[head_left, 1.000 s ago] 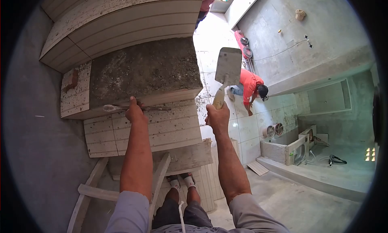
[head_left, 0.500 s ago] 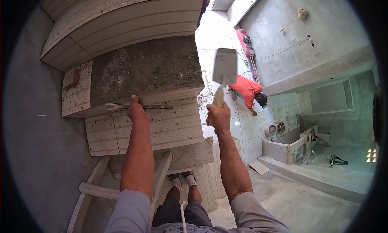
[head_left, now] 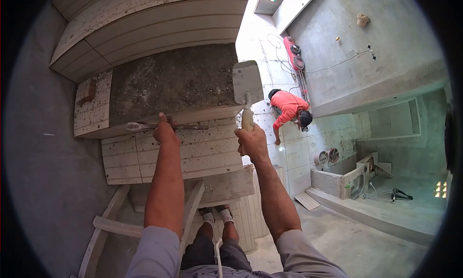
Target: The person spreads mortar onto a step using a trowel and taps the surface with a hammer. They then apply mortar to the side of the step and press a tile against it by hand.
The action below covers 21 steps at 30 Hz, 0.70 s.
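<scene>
My right hand (head_left: 252,142) is closed round the handle of a trowel (head_left: 248,82). Its flat rectangular blade points away from me and overlaps the right end of the mortar-covered step (head_left: 178,80). Along that step's front edge, my left hand (head_left: 166,129) has its fingers curled round a long thin stick-like tool (head_left: 193,127). The tool's left end is wider and pale, its right end dark; its exact kind does not show. The thumb points up toward the dark, rough mortar. Below the tool lies a tiled lower step (head_left: 193,152) with scattered mortar crumbs.
A co-worker in a red shirt (head_left: 290,106) crouches on the white-tiled floor at right. Buckets (head_left: 328,156) stand near them, and a red tool with a hose (head_left: 294,51) lies along the wall. A brick piece (head_left: 88,92) rests on the step's left end. Wooden framing (head_left: 118,227) stands lower left.
My right hand and the trowel have moved left, bringing the blade over the step's right end. My left hand stays almost in place. The co-worker has shifted, one arm now reaching down.
</scene>
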{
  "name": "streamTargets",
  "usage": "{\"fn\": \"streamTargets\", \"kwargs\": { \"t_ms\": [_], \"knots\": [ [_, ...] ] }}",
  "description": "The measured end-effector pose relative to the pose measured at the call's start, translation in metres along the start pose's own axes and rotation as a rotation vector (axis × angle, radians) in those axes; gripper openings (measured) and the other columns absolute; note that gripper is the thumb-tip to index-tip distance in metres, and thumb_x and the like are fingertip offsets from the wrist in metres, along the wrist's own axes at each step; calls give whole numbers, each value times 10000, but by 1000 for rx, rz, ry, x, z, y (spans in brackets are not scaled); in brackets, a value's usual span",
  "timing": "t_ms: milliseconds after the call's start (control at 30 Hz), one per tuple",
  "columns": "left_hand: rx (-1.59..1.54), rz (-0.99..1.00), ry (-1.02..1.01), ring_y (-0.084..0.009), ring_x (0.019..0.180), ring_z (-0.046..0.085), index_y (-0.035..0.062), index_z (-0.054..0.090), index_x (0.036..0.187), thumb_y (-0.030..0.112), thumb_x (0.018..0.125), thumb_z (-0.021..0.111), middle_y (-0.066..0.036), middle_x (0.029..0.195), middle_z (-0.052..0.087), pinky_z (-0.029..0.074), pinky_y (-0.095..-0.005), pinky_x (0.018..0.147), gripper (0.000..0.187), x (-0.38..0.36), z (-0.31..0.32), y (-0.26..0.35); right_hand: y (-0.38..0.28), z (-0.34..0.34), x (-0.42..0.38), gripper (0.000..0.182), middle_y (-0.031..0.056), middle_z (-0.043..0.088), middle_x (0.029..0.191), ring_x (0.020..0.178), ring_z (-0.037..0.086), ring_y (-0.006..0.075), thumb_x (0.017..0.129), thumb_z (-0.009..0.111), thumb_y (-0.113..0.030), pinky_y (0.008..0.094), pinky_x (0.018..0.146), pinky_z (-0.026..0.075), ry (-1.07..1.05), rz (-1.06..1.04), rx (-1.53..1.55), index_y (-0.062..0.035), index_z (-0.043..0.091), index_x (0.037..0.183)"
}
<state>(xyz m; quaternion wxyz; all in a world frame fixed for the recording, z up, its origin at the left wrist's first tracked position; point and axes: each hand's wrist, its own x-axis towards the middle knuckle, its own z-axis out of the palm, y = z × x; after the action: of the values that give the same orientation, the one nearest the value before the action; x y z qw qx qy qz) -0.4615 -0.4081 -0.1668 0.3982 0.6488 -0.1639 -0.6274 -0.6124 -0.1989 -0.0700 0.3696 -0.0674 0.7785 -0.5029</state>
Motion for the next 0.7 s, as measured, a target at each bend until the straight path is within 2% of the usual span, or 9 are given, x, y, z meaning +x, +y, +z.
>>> {"fn": "streamTargets", "kwargs": {
  "t_ms": [133, 200, 267, 333, 433, 467, 533, 600, 700],
  "knots": [
    [-27, 6, 8, -186, 694, 604, 43, 582, 1001, 329, 882, 666, -62, 811, 625, 476, -323, 637, 320, -7, 3, 3, 1, -4, 3, 230, 78, 536, 609, 397, 544, 163, 758, 612, -129, 306, 338, 433, 229, -92, 233, 44, 508, 867],
    [-1, -14, 46, -189, 702, 603, 40, 582, 997, 313, 894, 653, -67, 823, 619, 480, -328, 641, 300, -14, 5, 6, 1, -3, 4, 221, 76, 527, 604, 389, 533, 161, 757, 611, -123, 308, 330, 425, 100, 40, 139, 43, 507, 859],
    [-9, -18, 39, -191, 709, 604, 37, 582, 993, 306, 896, 651, -70, 830, 618, 483, -334, 642, 294, -5, 3, 1, -4, -4, -5, 222, 71, 524, 595, 389, 531, 162, 760, 610, -135, 311, 338, 431, -40, 63, 80, 41, 515, 855],
    [-20, -12, 38, -193, 717, 605, 33, 582, 990, 299, 898, 649, -74, 837, 616, 485, -339, 644, 289, -9, 3, 4, 0, -3, -4, 224, 71, 532, 604, 388, 530, 160, 759, 614, -134, 308, 336, 430, 2, 11, 117, 39, 516, 861],
    [-40, 3, 3, -166, 749, 584, -39, 556, 1002, 249, 910, 631, -94, 911, 567, 559, -304, 692, 311, -12, 3, 6, 1, -5, -1, 241, 74, 542, 605, 398, 545, 163, 763, 627, -147, 302, 346, 437, 228, -68, 207, 41, 517, 864],
    [-59, 13, 29, -173, 731, 596, -2, 574, 989, 277, 900, 645, -78, 862, 591, 529, -308, 662, 302, -11, 5, 5, 4, -4, 1, 241, 74, 542, 605, 398, 545, 163, 763, 627, -147, 302, 346, 437, 229, -63, 205, 41, 517, 864],
    [-80, 14, 53, -179, 714, 609, 35, 591, 977, 305, 889, 658, -63, 813, 616, 498, -312, 632, 292, -9, 3, -2, 3, -1, 1, 247, 74, 545, 612, 408, 561, 170, 765, 631, -153, 300, 347, 441, -30, 56, 71, 42, 516, 864],
    [-39, -11, 22, -168, 733, 611, 28, 586, 999, 303, 888, 661, -64, 841, 611, 512, -307, 640, 306, -6, 2, 1, -1, -4, 3, 249, 73, 545, 613, 410, 567, 173, 764, 632, -156, 298, 339, 437, -35, 8, 1, 41, 516, 866],
    [-38, 20, 29, -162, 765, 611, 22, 579, 1020, 304, 887, 661, -68, 884, 604, 520, -319, 663, 323, -7, 3, 0, -3, -7, 2, 253, 81, 555, 614, 405, 565, 173, 764, 629, -156, 296, 344, 443, 179, -74, 157, 47, 521, 871]
  ]
}}
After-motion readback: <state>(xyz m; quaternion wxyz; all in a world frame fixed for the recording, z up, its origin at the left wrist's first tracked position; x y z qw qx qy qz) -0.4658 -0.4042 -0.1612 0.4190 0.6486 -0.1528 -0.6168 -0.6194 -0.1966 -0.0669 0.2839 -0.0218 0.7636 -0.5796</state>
